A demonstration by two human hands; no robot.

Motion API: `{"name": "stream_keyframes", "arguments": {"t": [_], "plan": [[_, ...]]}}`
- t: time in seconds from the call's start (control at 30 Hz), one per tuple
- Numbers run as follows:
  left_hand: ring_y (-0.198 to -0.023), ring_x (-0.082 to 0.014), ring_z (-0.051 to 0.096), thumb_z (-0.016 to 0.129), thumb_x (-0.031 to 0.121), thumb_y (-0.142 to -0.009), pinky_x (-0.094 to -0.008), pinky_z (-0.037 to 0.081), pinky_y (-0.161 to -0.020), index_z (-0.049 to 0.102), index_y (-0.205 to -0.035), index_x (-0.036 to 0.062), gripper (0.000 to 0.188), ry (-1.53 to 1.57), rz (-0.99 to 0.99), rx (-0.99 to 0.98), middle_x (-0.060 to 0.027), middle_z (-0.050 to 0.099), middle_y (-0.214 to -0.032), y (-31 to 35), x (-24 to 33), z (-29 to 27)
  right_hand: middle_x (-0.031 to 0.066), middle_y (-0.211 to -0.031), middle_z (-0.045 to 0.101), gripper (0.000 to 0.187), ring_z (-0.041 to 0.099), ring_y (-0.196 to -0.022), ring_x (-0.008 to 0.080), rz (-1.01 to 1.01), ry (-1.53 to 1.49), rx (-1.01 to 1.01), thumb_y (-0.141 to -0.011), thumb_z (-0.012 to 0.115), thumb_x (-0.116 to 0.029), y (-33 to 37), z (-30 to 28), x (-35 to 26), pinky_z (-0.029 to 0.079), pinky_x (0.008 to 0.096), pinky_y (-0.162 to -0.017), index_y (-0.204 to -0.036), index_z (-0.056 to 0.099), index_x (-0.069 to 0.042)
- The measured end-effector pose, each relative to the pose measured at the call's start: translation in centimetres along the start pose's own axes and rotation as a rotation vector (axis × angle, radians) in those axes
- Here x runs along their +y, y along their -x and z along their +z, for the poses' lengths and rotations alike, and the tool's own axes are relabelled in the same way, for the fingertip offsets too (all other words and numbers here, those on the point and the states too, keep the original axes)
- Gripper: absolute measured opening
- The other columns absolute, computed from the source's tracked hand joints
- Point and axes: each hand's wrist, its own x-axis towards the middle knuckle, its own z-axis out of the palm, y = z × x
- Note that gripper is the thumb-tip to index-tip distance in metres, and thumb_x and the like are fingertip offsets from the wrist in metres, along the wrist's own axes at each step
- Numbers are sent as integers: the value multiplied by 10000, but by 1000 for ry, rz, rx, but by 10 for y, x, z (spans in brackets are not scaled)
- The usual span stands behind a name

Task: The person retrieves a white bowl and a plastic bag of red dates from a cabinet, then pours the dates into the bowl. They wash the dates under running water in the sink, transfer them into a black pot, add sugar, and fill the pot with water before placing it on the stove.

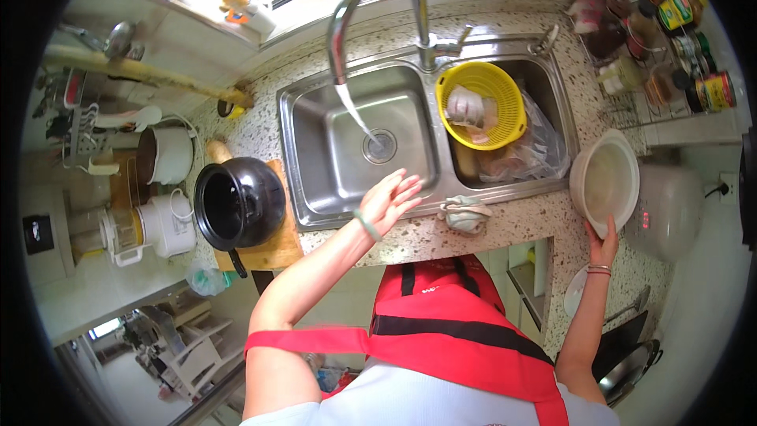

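My left hand (389, 204) is held over the front edge of the sink's left basin (315, 134), fingers stretched out and holding nothing. With my right hand (603, 243) I grip the near rim of a white bowl (605, 175) at the right of the sink; whether it rests on the counter I cannot tell. Water runs from the curved faucet (341, 48) into the left basin's drain. In the right basin sits a yellow colander (505, 122) with pale, meat-like pieces (467, 107) in it, beside a clear plastic bag (536, 146).
A grey-green cloth (464, 215) lies on the counter's front edge. To the left, a black pot (256, 201) stands on a wooden board (276, 251). Jars and bottles crowd a rack (623, 99) at the right, above a white appliance (666, 213).
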Motion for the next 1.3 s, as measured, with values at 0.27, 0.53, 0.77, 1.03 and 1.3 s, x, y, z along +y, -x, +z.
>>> {"name": "stream_keyframes", "arguments": {"t": [0.27, 0.53, 0.77, 1.03, 1.3], "plan": [[-1193, -325, 538, 508, 177, -980, -474, 469, -1012, 447, -1294, 30, 352, 269, 155, 245, -200, 532, -1275, 139, 32, -149, 197, -1183, 587, 627, 604, -1076, 299, 316, 197, -43, -920, 581, -478, 117, 48, 66, 528, 427, -896, -1292, 471, 15], [-1072, -297, 573, 546, 421, -950, -459, 509, -909, 447, -1301, 42, 526, 352, 568, 668, -134, 551, -1161, 223, 73, -288, 106, -979, 671, 382, 673, -841, 163, 188, 739, -1198, -976, 545, -323, 292, 423, 182, 561, 275, -666, -1105, 607, 31], [-1050, -151, 555, 535, 542, -927, -323, 489, -830, 482, -1346, 86, 621, -213, 543, 643, -33, 581, -1175, 233, 166, -323, 125, -803, 664, 667, 683, -700, 187, 439, 1089, -1342, -890, 526, -619, 366, 513, 265, 574, 293, -591, -976, 624, 35], [-1005, -159, 576, 754, 231, -821, -288, 448, -904, 454, -1264, -78, 618, -312, 501, 458, -102, 608, -1107, 202, 225, -350, 30, -772, 578, 476, 577, -693, 89, 268, 740, -1209, -953, 546, -452, 402, 498, 286, 535, 264, -558, -854, 617, 8], [-1157, -187, 530, 644, 28, -837, -339, 398, -1026, 472, -1329, 51, 521, 6, 669, 198, -63, 572, -1248, 236, 171, -313, 192, -666, 472, 359, 479, -601, 380, -610, 868, -1387, -865, 681, -238, 448, 465, 196, 413, 410, -557, -693, 477, 3]]}}
